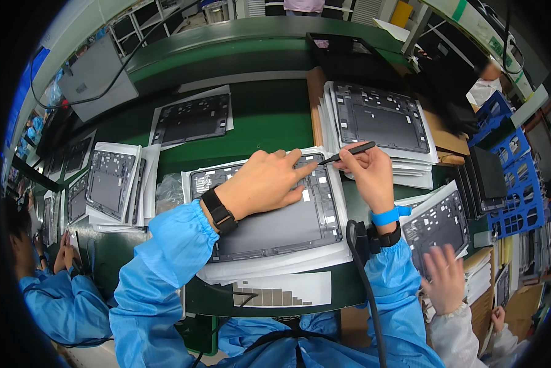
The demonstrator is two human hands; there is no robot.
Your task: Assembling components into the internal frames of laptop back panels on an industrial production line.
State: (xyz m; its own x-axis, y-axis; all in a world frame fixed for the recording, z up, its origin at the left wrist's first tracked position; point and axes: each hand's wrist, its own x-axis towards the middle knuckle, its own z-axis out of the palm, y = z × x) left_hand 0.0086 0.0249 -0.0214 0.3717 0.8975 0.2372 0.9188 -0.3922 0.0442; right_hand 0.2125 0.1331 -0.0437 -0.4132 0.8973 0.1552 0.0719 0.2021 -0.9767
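Observation:
A dark grey tablet back housing lies on white padded sheets in front of me. Small white and silver pieces dot its upper part. Across the housing reaches my left hand, fingers apart, its index finger touching the upper right area. My right hand pinches black tweezers over the same corner. Their tip is close to my left index fingertip; whether anything is between the points is too small to tell. I wear a black wristband on the left wrist, and a blue band and a black one on the right.
Stacked housings with white sheets stand back right, more at left. Another housing lies farther back. A sheet with grey strips is at the front edge. A co-worker's hand reaches in at right; a co-worker sits left.

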